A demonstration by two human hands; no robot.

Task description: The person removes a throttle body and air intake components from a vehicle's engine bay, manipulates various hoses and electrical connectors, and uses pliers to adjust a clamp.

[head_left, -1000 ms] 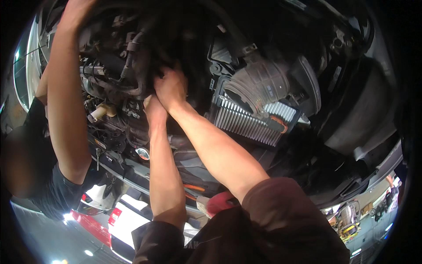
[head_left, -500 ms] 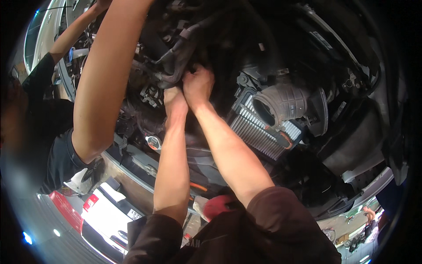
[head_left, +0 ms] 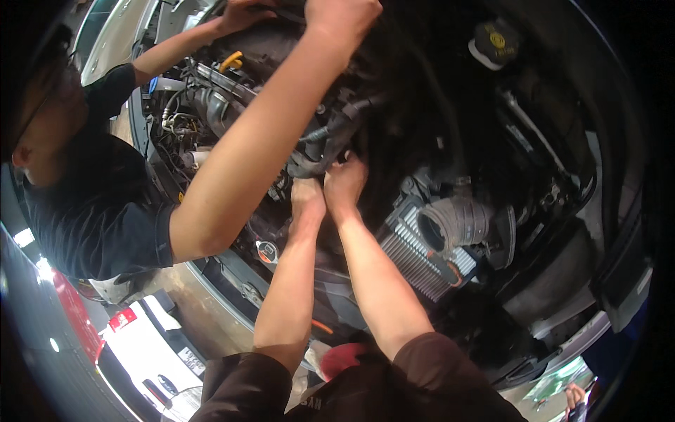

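Note:
Both my arms reach down into a car's engine bay, the two hands side by side by a dark, bent hose [head_left: 309, 166]. My left hand [head_left: 307, 198] goes in beneath the hose, and its fingers are hidden there. Close to its right, my right hand [head_left: 345, 184] is closed with the fingers curled under; whatever they grip is out of sight in the dark gap. Right of my hands lies a ribbed, pleated air filter [head_left: 418, 264], with a grey corrugated intake duct [head_left: 460, 224] over it.
A co-worker's bare arm [head_left: 260, 155] crosses the engine at left, above my hands. A yellow dipstick handle [head_left: 231, 62], a radiator cap [head_left: 267, 252] and a black round cap [head_left: 496, 43] show around the bay. A white car [head_left: 151, 344] stands behind at lower left.
The view has shifted, so the engine bay sits lower and farther right, and more of the co-worker shows. My hands stay at the same spot by the hose.

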